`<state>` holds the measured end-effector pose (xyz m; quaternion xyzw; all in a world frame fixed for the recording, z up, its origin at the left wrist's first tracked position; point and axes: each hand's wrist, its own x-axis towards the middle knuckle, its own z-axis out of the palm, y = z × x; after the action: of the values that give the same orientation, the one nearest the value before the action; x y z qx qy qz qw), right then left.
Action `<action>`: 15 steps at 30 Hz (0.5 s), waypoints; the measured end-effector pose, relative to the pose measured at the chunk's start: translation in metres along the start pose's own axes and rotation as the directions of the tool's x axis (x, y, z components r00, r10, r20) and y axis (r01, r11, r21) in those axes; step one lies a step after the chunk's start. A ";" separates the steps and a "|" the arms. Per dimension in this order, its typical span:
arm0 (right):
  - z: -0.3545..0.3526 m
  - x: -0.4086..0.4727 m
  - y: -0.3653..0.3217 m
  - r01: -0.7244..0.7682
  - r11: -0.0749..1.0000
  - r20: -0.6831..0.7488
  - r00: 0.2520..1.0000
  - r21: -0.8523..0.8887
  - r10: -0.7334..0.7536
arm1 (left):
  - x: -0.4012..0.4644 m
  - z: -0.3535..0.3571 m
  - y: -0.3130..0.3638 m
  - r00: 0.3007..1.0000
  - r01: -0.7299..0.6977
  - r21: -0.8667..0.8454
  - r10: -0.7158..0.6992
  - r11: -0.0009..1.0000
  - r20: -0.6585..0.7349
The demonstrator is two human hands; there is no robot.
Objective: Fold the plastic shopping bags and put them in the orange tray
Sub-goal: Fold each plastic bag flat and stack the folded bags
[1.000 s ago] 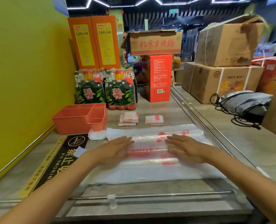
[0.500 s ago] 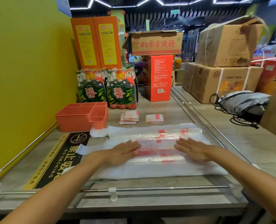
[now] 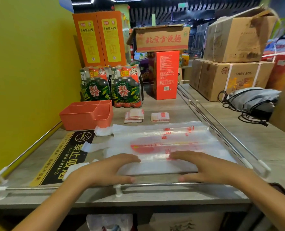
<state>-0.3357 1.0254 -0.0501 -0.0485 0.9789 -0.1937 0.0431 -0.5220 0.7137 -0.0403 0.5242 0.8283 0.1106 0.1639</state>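
Note:
A clear plastic shopping bag [image 3: 163, 135] with red print lies flat and lengthwise on the counter, its white handles pointing left. My left hand [image 3: 108, 169] and my right hand [image 3: 205, 167] rest on its near edge, fingers laid straight on the plastic and thumbs on the counter just in front of that edge. Behind the bag's left end stands the orange tray [image 3: 81, 120], whose compartments show nothing inside. Two small stacks of folded bags [image 3: 134, 115] [image 3: 160, 117] lie on the counter to the right of the tray.
A metal rail [image 3: 155, 185] runs along the counter's front edge under my wrists. Two bottle packs [image 3: 110, 90] and a red box [image 3: 165, 75] stand behind the tray. A no-smoking sticker [image 3: 63, 157] lies at left, and a grey bag with cables [image 3: 255, 100] at right.
Both hands have slid from the middle of the bag back toward me to its near edge. The bag lies where it was.

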 end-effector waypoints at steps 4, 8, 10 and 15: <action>0.007 0.005 0.007 -0.024 0.996 -0.069 0.997 -0.082 0.019 | -0.003 0.008 -0.007 0.996 0.018 -0.015 -0.019 1.000 -0.089; 0.006 0.007 0.007 -0.010 0.995 -0.176 0.984 -0.100 -0.008 | -0.002 0.014 -0.011 0.972 0.007 -0.028 -0.013 1.000 -0.236; 0.002 0.003 0.004 -0.014 0.992 -0.257 0.966 -0.124 -0.018 | -0.005 0.012 -0.010 0.954 0.015 -0.041 -0.026 0.999 -0.298; -0.002 -0.010 0.002 -0.017 0.996 -0.330 0.944 -0.082 -0.011 | -0.024 0.005 -0.017 0.911 0.029 -0.022 -0.035 0.999 -0.410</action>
<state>-0.3265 1.0292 -0.0484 -0.0155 0.9797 -0.1576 -0.1230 -0.5246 0.6848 -0.0477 0.4745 0.8518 0.2218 -0.0078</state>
